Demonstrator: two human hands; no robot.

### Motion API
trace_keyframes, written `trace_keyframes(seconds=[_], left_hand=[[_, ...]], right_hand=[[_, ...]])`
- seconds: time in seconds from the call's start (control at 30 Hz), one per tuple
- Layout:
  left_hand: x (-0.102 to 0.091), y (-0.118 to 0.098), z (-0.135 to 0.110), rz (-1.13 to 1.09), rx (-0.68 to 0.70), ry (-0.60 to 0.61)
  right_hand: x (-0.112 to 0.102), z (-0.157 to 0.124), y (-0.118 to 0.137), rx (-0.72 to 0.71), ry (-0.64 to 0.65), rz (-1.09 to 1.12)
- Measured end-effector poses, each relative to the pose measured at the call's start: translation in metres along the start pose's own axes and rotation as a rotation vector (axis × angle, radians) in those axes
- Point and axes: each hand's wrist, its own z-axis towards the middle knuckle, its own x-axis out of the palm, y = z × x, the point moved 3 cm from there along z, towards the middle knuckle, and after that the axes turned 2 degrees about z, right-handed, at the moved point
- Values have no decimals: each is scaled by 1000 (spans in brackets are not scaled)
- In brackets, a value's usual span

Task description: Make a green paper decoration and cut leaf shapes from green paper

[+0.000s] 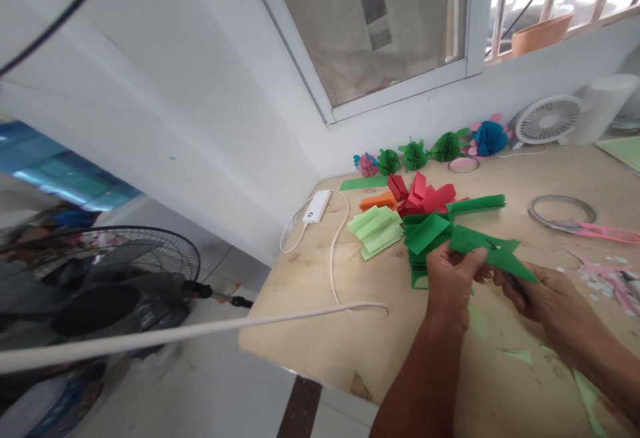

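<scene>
A terracotta pot (541,35) sits on the window ledge; the left hand (453,278) pinches notched, folded green paper (487,251); the right hand (545,311) grips scissors (513,285).

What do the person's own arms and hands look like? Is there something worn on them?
Nothing worn shows on them. The bare left forearm and bare right forearm have no sleeve in view. The left-hand grip and right-hand grip have no gloves, and no watch or bracelet shows at either wrist.
</scene>
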Motion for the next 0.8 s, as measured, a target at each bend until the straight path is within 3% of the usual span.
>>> trace_keyframes(seconds=[0.53,0.8], left_hand=[[0,-3,-1,-21,36,-62],[2,-1,-2,12,29,10]], right_hand=[[2,-4,-5,26,61,30],[2,-1,-7,9,63,47]])
